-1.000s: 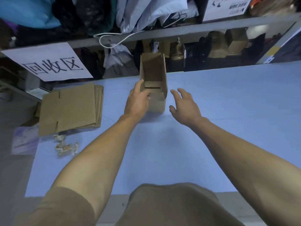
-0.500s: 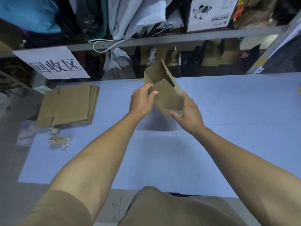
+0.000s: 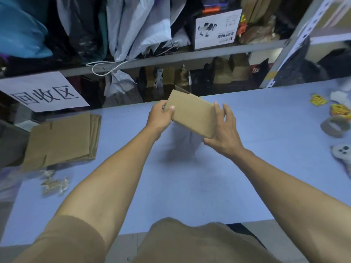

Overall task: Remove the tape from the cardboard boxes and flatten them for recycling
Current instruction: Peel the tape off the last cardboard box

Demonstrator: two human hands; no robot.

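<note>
**Ana:** Head view is showing both arms reaching out over the blue table. What are the hands doing?

**Ben:** Both are holding one cardboard box, lifted above the tabletop and tilted, its broad brown face turned toward the camera. It is throwing a blurred shadow on the table beneath it.

**Ana:** And the left hand?

**Ben:** It is pinching the box's left end, thumb lying on the near face and the other fingers curling behind the edge.

**Ana:** The right hand?

**Ben:** It is gripping the right end, fingers spread and wrapping over the far edge, thumb tucking under the lower corner.

**Ana:** Is the box looking flat?

**Ben:** It is looking like a thin slab from here, with a flap edge peeking up behind the top corner. I cannot tell whether any tape is sitting on it.

**Ana:** Anything else on the table?

**Ben:** A stack of flattened cardboard is lying at the left, well apart from the hands. Just in front of it, crumpled clear tape scraps are lying near the table's edge. At the far right a tape roll is resting beside some yellow stickers.

**Ana:** And behind?

**Ben:** A white paper sign with black characters is hanging off the shelf, which is holding bags and a white printed carton.
</note>
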